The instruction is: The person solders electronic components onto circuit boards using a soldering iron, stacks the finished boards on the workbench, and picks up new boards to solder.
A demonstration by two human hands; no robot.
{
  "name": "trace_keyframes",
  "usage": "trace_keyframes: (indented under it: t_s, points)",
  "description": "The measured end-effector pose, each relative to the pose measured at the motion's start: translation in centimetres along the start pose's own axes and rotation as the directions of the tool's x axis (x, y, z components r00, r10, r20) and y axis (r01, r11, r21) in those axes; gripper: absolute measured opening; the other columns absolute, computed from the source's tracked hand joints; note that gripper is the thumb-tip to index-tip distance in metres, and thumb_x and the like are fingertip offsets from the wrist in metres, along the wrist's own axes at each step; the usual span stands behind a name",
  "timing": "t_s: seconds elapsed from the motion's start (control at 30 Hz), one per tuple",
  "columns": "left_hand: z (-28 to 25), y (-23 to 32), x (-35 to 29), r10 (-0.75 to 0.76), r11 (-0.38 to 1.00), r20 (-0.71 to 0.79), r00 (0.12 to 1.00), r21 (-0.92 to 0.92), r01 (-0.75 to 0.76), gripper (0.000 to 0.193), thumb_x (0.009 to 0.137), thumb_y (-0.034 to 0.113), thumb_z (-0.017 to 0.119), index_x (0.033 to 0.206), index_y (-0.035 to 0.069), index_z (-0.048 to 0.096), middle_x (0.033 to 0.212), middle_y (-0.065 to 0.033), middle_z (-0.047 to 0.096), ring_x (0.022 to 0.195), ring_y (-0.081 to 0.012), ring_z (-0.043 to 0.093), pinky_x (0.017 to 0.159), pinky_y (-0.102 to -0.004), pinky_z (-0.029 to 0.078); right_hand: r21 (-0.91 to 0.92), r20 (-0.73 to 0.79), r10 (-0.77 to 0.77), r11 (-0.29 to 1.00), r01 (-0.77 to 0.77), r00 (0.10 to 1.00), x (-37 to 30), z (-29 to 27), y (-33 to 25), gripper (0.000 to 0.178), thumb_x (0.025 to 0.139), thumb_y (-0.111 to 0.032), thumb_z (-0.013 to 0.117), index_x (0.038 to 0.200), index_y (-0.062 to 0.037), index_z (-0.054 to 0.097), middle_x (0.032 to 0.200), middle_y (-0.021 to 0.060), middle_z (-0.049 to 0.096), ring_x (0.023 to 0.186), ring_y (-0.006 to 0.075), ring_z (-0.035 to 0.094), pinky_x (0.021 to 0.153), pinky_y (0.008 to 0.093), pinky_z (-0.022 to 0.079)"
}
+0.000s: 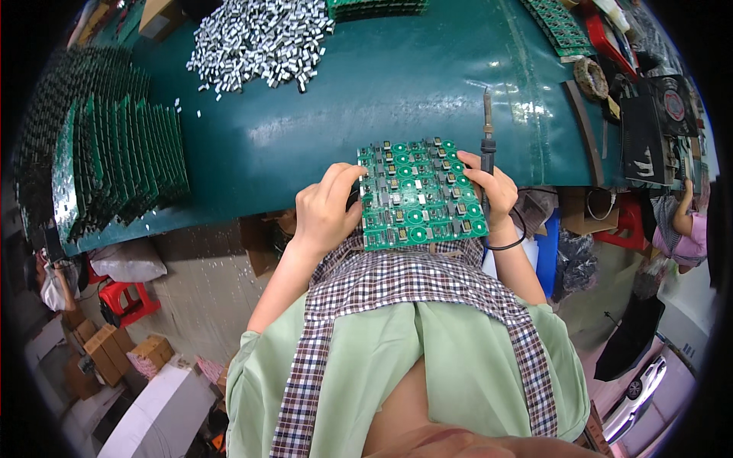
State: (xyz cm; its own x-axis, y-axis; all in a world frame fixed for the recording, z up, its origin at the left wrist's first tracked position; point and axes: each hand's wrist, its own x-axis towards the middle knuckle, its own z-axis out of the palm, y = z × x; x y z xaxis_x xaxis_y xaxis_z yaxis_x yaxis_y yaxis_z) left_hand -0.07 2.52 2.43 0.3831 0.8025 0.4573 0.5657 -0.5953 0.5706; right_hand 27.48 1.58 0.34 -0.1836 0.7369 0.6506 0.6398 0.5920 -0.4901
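Note:
A green circuit board panel (420, 195), packed with small components and round pads, is held up at the table's front edge. My left hand (327, 206) grips its left edge between thumb and fingers. At the opposite edge, the fingers of my right hand (492, 187) are closed on the board's upper right side. A soldering iron (487, 141) is also in my right hand, its tip pointing away from me and clear of the board. Its handle is partly hidden behind the fingers.
Rows of upright circuit boards (122, 164) stand on the left of the green table (366, 84). Small silvery cylindrical parts (259, 42) lie heaped at the back. More boards (561, 27), a roll of tape (590, 78) and a black box (653, 130) sit on the right.

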Motion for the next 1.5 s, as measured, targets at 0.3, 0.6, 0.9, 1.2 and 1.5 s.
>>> trace_keyframes:
  t_s: [0.3, 0.6, 0.9, 1.2, 1.5]
  points:
    - [0.9, -0.1, -1.2, 0.056, 0.998, -0.092, 0.994, 0.047, -0.052, 0.031, 0.057, -0.009, 0.064, 0.085, 0.003, 0.067, 0.093, -0.0082, 0.068, 0.061, -0.0189, 0.064, 0.05, -0.0275, 0.048, 0.04, 0.098, 0.069, 0.997, -0.073, 0.993, 0.9, -1.2, -0.2, 0.023, 0.071, 0.006, 0.069, 0.088, -0.0039, 0.057, 0.098, 0.015, 0.069, 0.079, 0.027, 0.069, 0.063, 0.0314, 0.055]
    - [1.4, -0.4, -1.8, 0.229, 0.961, -0.147, 0.962, 0.193, -0.199, 0.024, 0.066, 0.003, 0.068, 0.09, 0.004, 0.07, 0.091, -0.0091, 0.07, 0.055, -0.0119, 0.06, 0.047, -0.0234, 0.043, 0.152, 0.36, -0.003, 0.987, -0.055, 0.933, 7.3, -0.4, -3.7, 0.03, 0.067, 0.003, 0.073, 0.09, -0.0083, 0.059, 0.075, 0.0072, 0.062, 0.068, 0.0241, 0.063, 0.058, 0.033, 0.049]
    - [1.0, 0.3, -1.6, 0.175, 0.97, -0.112, 0.978, 0.189, -0.151, 0.026, 0.061, -0.003, 0.065, 0.086, 0.003, 0.07, 0.087, -0.01, 0.071, 0.058, -0.0149, 0.063, 0.049, -0.0247, 0.045, 0.182, 0.612, -0.037, 0.979, -0.095, 0.79, 8.5, 2.4, -4.2, 0.02, 0.077, -0.007, 0.064, 0.093, -0.0092, 0.051, 0.073, 0.0094, 0.059, 0.069, 0.0292, 0.062, 0.059, 0.0388, 0.048]
    - [1.1, 0.5, -1.6, 0.171, 0.971, -0.131, 0.977, 0.192, -0.144, 0.025, 0.062, -0.004, 0.065, 0.086, 0.002, 0.07, 0.085, -0.01, 0.071, 0.059, -0.0153, 0.064, 0.05, -0.0239, 0.046, 0.203, 0.618, 0.033, 0.959, -0.199, 0.785, 8.8, 2.2, -4.6, 0.021, 0.079, -0.007, 0.065, 0.095, -0.008, 0.052, 0.075, 0.0106, 0.061, 0.071, 0.0301, 0.062, 0.06, 0.0383, 0.049]
    - [1.5, -0.1, -2.3, 0.196, 0.96, -0.133, 0.971, 0.228, -0.163, 0.026, 0.065, 0.004, 0.067, 0.091, 0.005, 0.07, 0.092, -0.0079, 0.071, 0.054, -0.0111, 0.058, 0.047, -0.0235, 0.043, 0.17, 0.527, 0.1, 0.96, -0.22, 0.844, 7.8, 0.3, -4.0, 0.022, 0.078, -0.007, 0.068, 0.097, -0.0082, 0.055, 0.083, 0.0097, 0.064, 0.075, 0.0268, 0.065, 0.062, 0.0331, 0.051]
